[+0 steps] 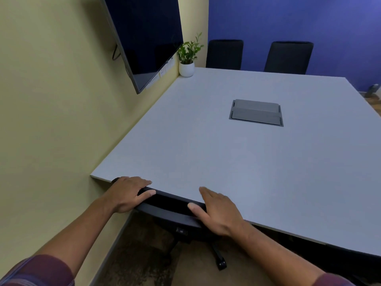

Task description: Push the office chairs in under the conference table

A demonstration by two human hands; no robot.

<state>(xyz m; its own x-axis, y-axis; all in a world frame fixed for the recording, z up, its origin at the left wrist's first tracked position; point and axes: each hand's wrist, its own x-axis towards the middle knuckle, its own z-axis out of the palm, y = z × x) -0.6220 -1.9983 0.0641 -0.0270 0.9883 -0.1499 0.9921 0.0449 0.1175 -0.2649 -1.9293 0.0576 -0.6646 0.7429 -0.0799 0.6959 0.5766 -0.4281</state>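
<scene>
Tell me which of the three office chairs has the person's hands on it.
The near chair, at the table's closest edge: the left hand and right hand rest on its backrest. The two chairs by the blue wall stand untouched.

Near chair [165,211] tucked under table [206,151]; two chairs [224,54] behind it; plant [187,58] on far-left corner

Matt grey conference table [206,141]; glossy black screen [144,38]
</scene>
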